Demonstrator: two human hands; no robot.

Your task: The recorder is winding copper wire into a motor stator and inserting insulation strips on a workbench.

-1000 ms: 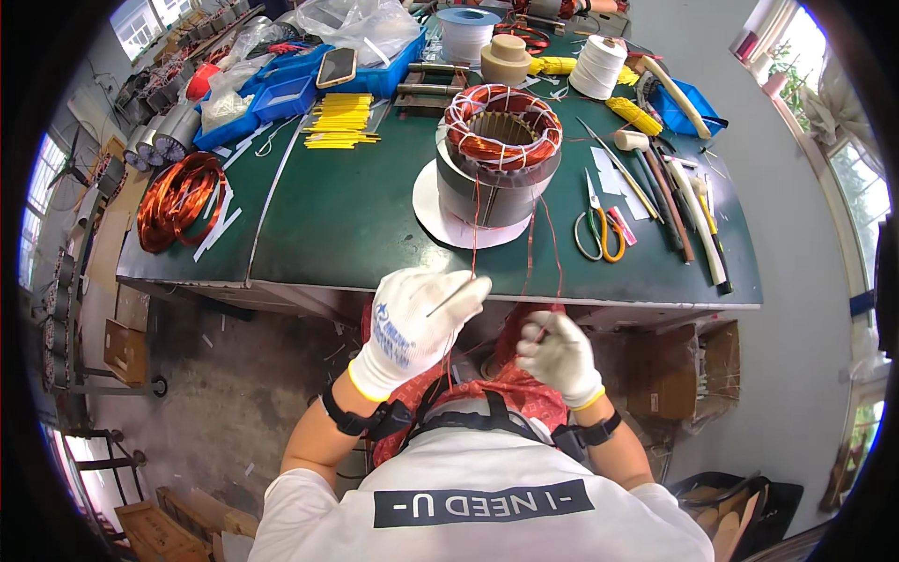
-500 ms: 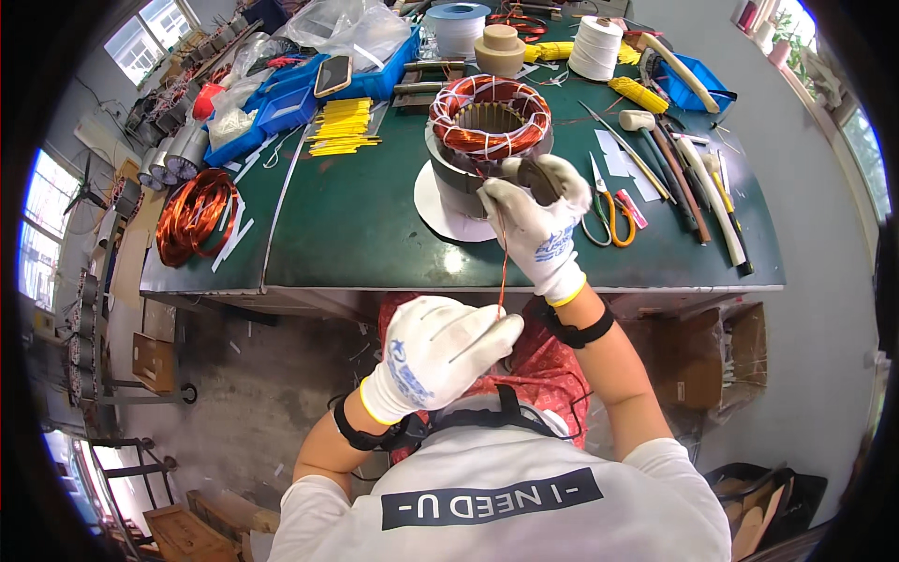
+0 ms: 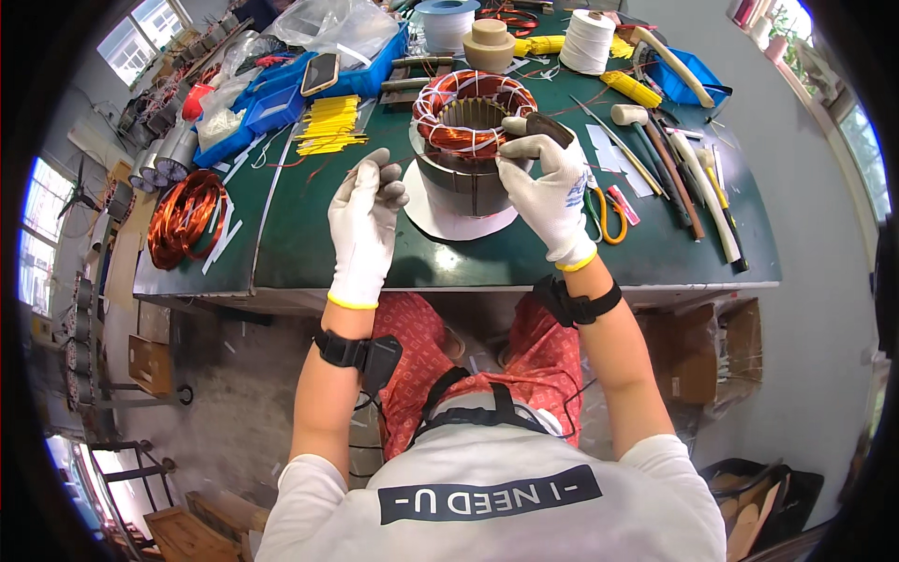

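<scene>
A motor stator [image 3: 459, 183] stands upright on a round white sheet [image 3: 440, 223], its grey body topped by a ring of copper windings [image 3: 473, 140] bound with white cord. My left hand [image 3: 363, 211], in a white glove, is raised left of the stator with fingers curled together at a thin red wire [image 3: 421, 155]. That wire runs across the front of the stator, just under the windings. At the right front of the ring, my gloved right hand [image 3: 548, 183] pinches thumb and forefinger near the wire's other end. Its fingertips partly hide what they grip.
Yellow sleeving strips [image 3: 330, 126], a copper coil [image 3: 187, 217] and blue bins [image 3: 272, 110] lie to the left. On the right are scissors [image 3: 613, 220], a mallet [image 3: 629, 115] and several rods. Spools, including a white one [image 3: 588, 42], stand behind the stator.
My left hand has moved up from below the table edge to left of the stator, turning upright. My right hand has shifted slightly up against the windings. The wire now runs sideways instead of downward.
</scene>
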